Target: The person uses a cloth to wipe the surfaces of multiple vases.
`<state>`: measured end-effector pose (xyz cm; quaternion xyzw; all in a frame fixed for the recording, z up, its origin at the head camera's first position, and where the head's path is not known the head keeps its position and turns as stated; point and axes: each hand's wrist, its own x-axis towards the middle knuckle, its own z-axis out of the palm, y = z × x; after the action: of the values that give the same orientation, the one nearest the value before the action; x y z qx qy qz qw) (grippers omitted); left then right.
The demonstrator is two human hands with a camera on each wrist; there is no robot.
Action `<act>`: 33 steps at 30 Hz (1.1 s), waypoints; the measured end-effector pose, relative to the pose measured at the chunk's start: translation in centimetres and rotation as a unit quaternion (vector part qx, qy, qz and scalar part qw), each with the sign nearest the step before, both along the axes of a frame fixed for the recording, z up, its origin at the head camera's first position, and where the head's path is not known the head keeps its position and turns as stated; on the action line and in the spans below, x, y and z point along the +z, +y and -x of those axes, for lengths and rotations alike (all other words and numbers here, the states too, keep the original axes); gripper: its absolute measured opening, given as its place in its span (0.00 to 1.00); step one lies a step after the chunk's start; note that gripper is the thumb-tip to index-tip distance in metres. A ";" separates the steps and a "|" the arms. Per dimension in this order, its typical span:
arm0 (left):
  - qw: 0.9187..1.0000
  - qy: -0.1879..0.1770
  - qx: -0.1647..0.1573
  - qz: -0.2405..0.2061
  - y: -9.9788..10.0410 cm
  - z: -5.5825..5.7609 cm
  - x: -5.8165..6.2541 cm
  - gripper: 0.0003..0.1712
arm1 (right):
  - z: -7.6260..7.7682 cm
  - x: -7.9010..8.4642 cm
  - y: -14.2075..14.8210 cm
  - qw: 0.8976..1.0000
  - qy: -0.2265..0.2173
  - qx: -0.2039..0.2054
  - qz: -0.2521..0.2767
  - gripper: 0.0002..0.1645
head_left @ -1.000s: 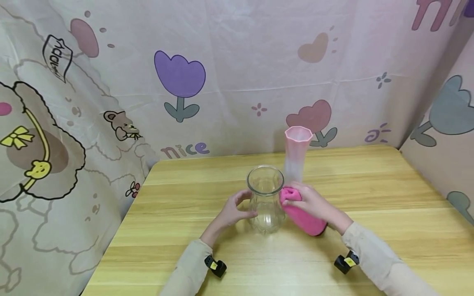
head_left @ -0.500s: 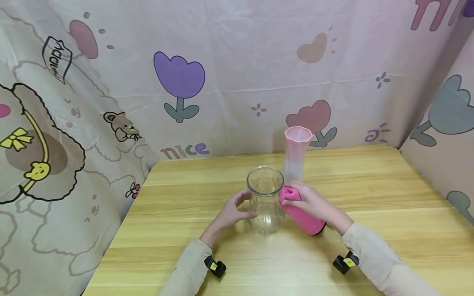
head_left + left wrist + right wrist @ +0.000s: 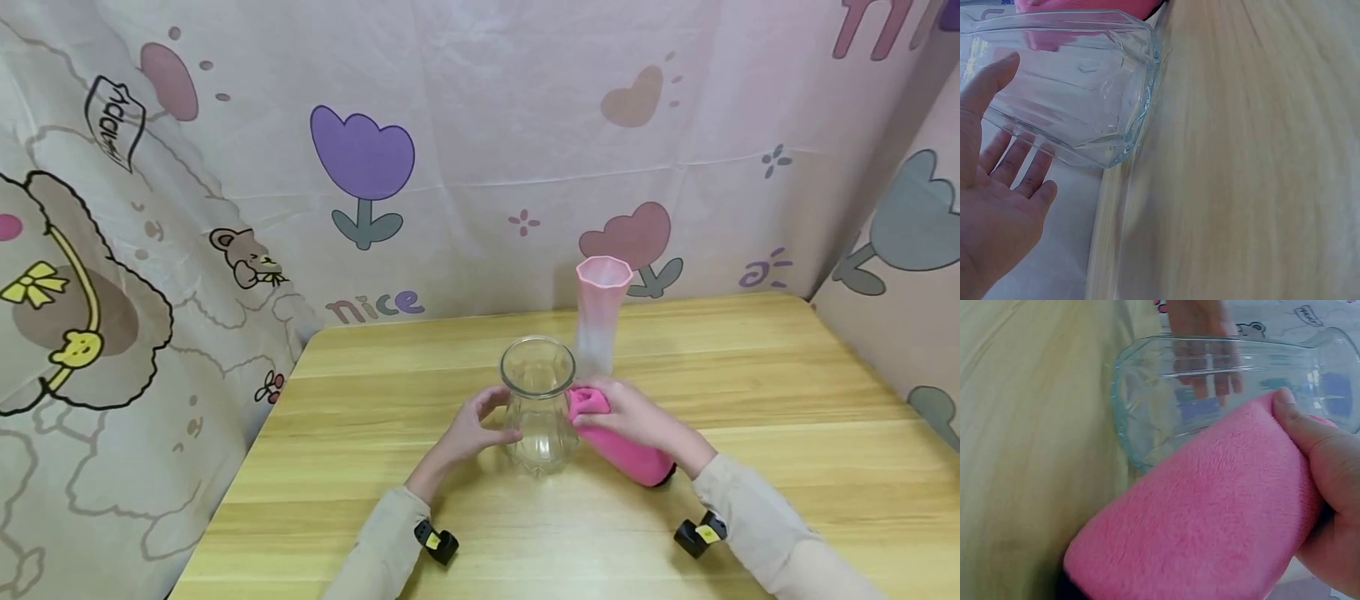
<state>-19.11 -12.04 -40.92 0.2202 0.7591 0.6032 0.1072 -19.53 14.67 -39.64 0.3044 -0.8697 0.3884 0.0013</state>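
Observation:
A clear glass vase [image 3: 542,433] with a flared rim stands upright on the table. My left hand [image 3: 472,425] holds its left side, thumb along the near face and fingers behind; in the left wrist view the fingers [image 3: 1013,159] show partly through the glass. On the other side, my right hand [image 3: 630,408] grips a pink plush cloth [image 3: 630,454], bunched at the top and hanging down toward the table. The cloth [image 3: 1204,500] lies right against the vase wall [image 3: 1147,394] in the right wrist view, the thumb pressing on its upper edge.
Behind the right hand stands a tall pink-to-white fluted vase [image 3: 602,308]. A wooden table [image 3: 375,375] spreads below, its back edge meeting a printed curtain [image 3: 480,167]. More curtain hangs along the left and right sides.
My right hand has shifted slightly down along the glass vase with the pink cloth, whose lower end has swung a little to the right. The left hand and both vases stay put.

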 end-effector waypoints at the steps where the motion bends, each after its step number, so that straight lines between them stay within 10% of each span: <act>1: 1.000 0.002 0.001 0.002 0.0 0.0 0.0 0.37 | 0.0 -0.1 -0.1 1.000 0.004 0.004 -0.017 0.29; 9: 1.000 -0.002 0.001 -0.005 0.1 -0.1 0.1 0.37 | -0.1 -1.1 0.2 0.994 -0.011 0.034 -0.099 0.23; 21: 1.000 -0.013 0.006 -0.010 0.1 0.0 0.0 0.36 | -0.2 5.9 0.9 0.994 0.035 -0.064 0.084 0.31; 33: 0.999 -0.019 0.008 -0.024 0.2 0.0 -0.1 0.36 | -0.1 2.9 -0.3 0.986 0.000 -0.065 0.153 0.30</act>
<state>-19.09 -11.82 -41.05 0.2053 0.7437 0.6264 0.1115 -19.42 14.41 -36.72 0.2435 -0.8178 0.5162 0.0735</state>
